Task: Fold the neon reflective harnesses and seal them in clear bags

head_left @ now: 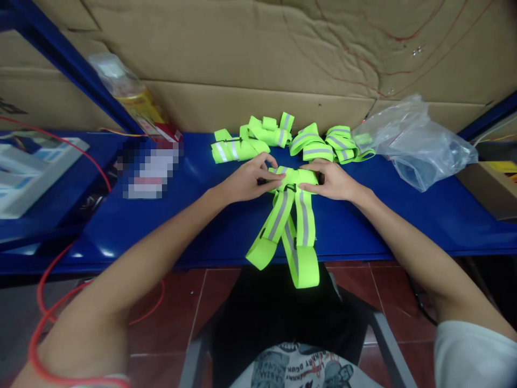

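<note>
Left hand (251, 179) pinching the neon strap bundle (284, 202) at its 9 o'clock end, right hand (333, 180) pinching at 3. Bundle's on the blue bench (226, 231), loops (307, 267) trailing off the front at 6 (rolled straps (315, 141) at 12).

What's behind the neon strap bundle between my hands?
Behind the strap bundle, more neon straps lie bunched on the blue shelf, backed by cardboard. The bundle, your left hand and right hand hide the shelf directly beneath.
</note>
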`<state>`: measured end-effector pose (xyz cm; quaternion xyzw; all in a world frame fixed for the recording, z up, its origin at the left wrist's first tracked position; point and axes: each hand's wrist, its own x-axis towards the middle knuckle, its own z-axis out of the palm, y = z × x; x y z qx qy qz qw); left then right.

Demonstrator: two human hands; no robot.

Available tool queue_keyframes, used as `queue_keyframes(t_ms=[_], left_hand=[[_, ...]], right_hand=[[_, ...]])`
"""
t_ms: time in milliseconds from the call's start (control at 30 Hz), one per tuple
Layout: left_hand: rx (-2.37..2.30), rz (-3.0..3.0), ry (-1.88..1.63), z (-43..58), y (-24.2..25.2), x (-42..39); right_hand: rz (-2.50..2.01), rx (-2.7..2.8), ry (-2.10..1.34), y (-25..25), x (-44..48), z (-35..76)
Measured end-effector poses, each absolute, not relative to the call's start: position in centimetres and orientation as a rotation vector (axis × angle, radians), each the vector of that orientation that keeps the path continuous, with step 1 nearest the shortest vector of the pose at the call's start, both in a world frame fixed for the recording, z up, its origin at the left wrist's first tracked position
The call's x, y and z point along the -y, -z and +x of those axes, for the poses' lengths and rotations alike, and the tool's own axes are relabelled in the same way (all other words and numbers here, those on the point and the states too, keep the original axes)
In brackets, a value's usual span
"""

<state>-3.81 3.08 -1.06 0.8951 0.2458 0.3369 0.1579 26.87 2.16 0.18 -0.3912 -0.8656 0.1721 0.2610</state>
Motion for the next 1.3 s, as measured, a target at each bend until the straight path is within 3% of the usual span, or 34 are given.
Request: queue_keyframes(t_ms=[333,600,800,1300], left_hand=[[-0.724,2.017,-0.920,-4.0,0.6,-3.2],[-0.784,2.530,-0.938,-4.1,0.1,-2.7],[-0.707,2.585,-0.750,-4.8,-0.8,-2.4],[-0.800,1.931,-0.824,-3.1,1.2,-2.6]], right_hand=[[-0.841,2.387,-0.261,-1.2,-0.7,26.5],[-0.718,2.363,-0.366,-1.7,0.1,25.9],[-1.028,2.391,-0.444,-1.2,-0.9,26.5],[-0.920,2.304,-0.434,-0.7,-0.8,26.4]])
